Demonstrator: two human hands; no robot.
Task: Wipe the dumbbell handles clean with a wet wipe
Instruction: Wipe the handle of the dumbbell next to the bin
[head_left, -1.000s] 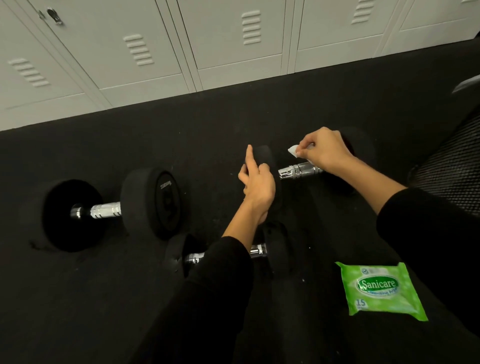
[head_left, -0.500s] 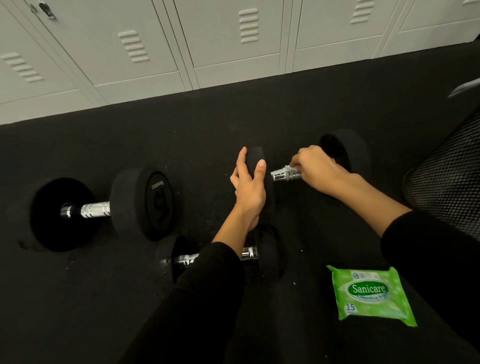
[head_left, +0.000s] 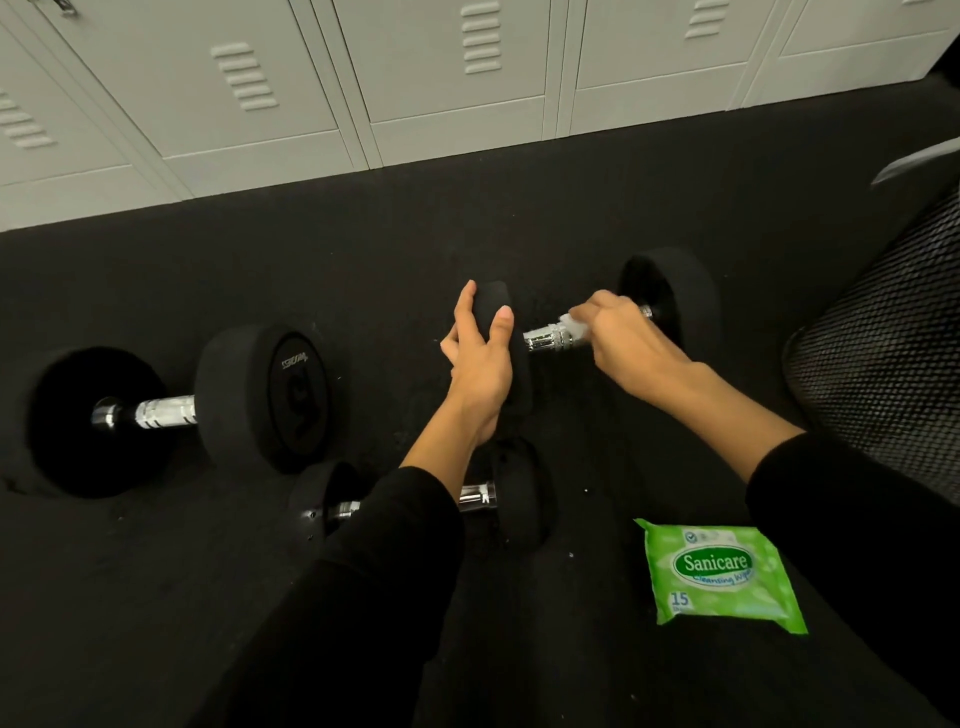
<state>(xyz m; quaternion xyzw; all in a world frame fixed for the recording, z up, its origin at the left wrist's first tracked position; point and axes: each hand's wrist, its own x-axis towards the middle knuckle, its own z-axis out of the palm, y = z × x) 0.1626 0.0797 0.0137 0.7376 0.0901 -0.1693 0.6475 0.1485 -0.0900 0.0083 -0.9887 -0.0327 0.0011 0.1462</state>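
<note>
Three black dumbbells with chrome handles lie on the dark floor. My left hand (head_left: 480, 364) grips the left weight head of the far dumbbell (head_left: 670, 296). My right hand (head_left: 621, 338) is closed around that dumbbell's chrome handle (head_left: 545, 340), pressing a white wet wipe (head_left: 574, 327) against it. A big dumbbell (head_left: 265, 395) lies to the left. A small dumbbell (head_left: 519, 493) lies just below my left forearm, its handle partly hidden by my sleeve.
A green Sanicare wipe pack (head_left: 719, 577) lies on the black rubber floor (head_left: 519, 218) at the lower right. Grey lockers (head_left: 441, 78) line the far wall. A black mesh object (head_left: 883, 353) stands at the right edge.
My right hand came down from above onto the chrome handle with the wipe and has slid along it to the right. My left hand closed around the weight head.
</note>
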